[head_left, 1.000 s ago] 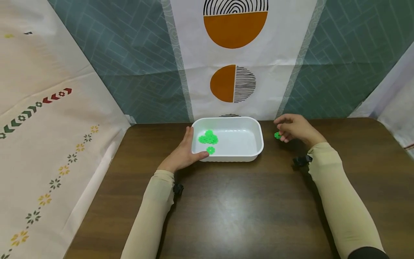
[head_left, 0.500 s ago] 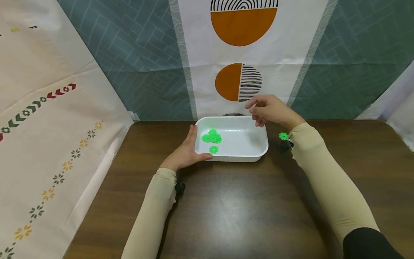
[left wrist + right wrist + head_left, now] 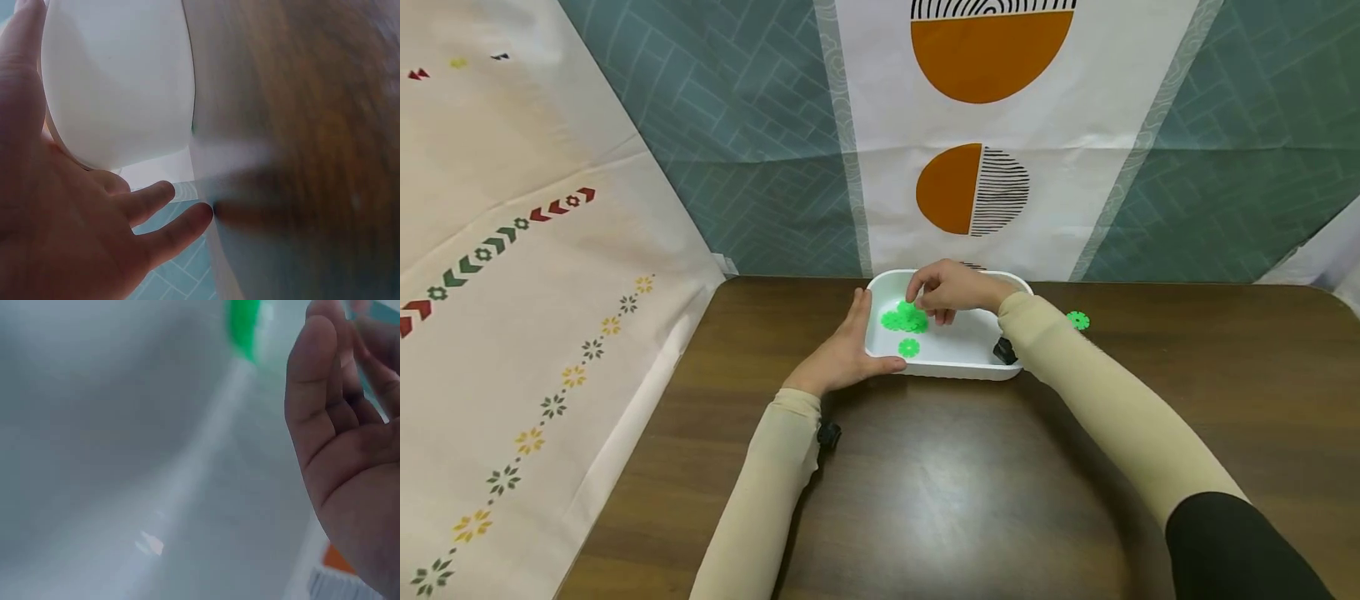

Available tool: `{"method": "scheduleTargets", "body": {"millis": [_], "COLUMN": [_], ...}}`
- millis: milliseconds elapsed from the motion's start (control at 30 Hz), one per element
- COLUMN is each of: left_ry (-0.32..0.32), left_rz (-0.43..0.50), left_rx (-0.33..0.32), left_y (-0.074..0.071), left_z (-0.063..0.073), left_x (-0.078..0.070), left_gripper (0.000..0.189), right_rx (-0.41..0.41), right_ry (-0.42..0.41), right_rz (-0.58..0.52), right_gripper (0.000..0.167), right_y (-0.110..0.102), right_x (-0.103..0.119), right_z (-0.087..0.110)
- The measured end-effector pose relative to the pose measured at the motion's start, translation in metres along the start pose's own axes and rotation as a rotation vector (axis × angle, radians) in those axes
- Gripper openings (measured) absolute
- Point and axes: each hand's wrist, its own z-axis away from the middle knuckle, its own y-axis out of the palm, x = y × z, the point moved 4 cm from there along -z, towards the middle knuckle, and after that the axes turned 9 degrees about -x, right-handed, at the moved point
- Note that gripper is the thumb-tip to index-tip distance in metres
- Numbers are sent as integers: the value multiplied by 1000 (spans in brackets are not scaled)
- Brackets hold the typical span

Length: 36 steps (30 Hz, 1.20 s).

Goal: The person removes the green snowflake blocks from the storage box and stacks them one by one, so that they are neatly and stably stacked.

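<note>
A white rectangular tray (image 3: 970, 367) stands by the table's back edge. Several small green flower-shaped discs (image 3: 892, 321) lie heaped in its left part, and one disc (image 3: 908, 347) lies apart near the front wall. My left hand (image 3: 844, 354) rests against the tray's left end with fingers straight and spread, its thumb along the front rim. Over the tray, my right hand (image 3: 958, 287) has its thumb and index tips close together just above the heap. Whether a disc is between them is hidden. In the right wrist view a blurred green disc (image 3: 244, 325) shows beside the hand.
Another green disc (image 3: 1078, 320) lies on the brown wooden table (image 3: 940, 475), right of the tray and beside the right sleeve. A patterned cloth (image 3: 775, 192) hangs behind the table. White printed fabric (image 3: 580, 400) covers the left side.
My right hand has moved left from beside the disc on the table, over the tray's right end, to above the heap. The left hand stays at the tray; the view has shifted slightly.
</note>
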Motion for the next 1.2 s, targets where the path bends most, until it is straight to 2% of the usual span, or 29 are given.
{"method": "scheduleTargets", "body": {"millis": [133,233,400,667,1000,1133,1200], "left_ry": [17,17,10,16,20,17,14], "left_rz": [9,22,19,26,26,25,12], "left_rx": [3,-4,-8,-9,-5,-9,-9], "left_y": [-1,-3,-5,-7,-3,-2,-1], "left_z": [-1,-1,-1,-1,0,0,0], "left_x": [-4,-6,-6,-4,-3,-3,-2], "left_gripper": [130,130,130,128,128,127,127], "right_rx": [156,251,317,288,260,274,275], "right_ry": [25,63,90,13,-78,-112,-107], "right_rz": [73,90,125,270,347,379,354], "right_gripper": [20,27,34,31,30,23,19], "right_y": [19,27,35,46,46,46,43], "right_x": [-8,-9,-9,-3,4,4,3], "right_z": [-2,1,2,0,2,3,5]}}
